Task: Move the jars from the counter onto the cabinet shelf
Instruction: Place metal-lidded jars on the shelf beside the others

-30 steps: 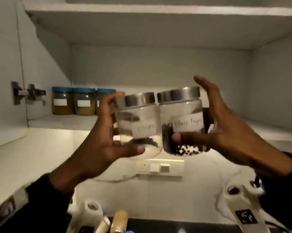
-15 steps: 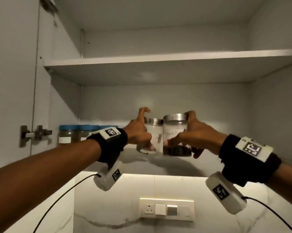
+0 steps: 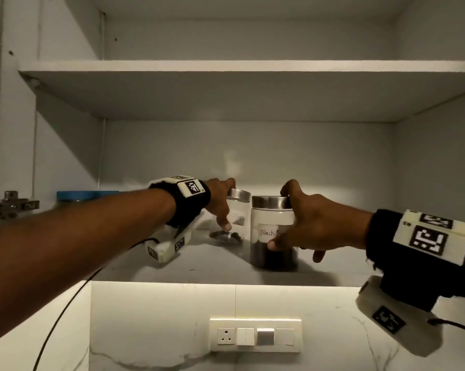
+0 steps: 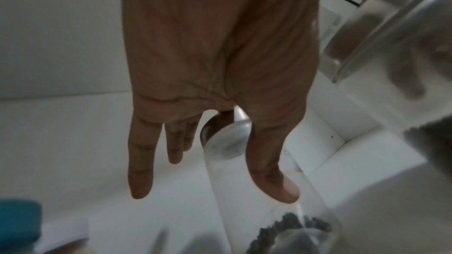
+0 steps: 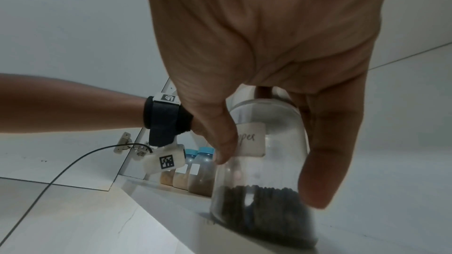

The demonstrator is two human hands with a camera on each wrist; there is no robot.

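The head camera looks up and forward into the cabinet, from a little way back, and sees both arms reaching onto the lower shelf (image 3: 172, 274). Each wrist camera sits very close behind its own palm, looking along the fingers. All three views share the black pepper jar (image 3: 274, 236) (image 4: 391, 36) (image 5: 261, 161).

We see silver lids (image 3: 270, 202) on clear jars (image 3: 274, 236), blue lids (image 5: 205, 150) at mid-left, black-and-white checkered tags (image 3: 428, 238), a white shelf (image 3: 226, 271).

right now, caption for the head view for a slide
Left hand and right hand set two steel-lidded jars, one and another, on the lower cabinet shelf.
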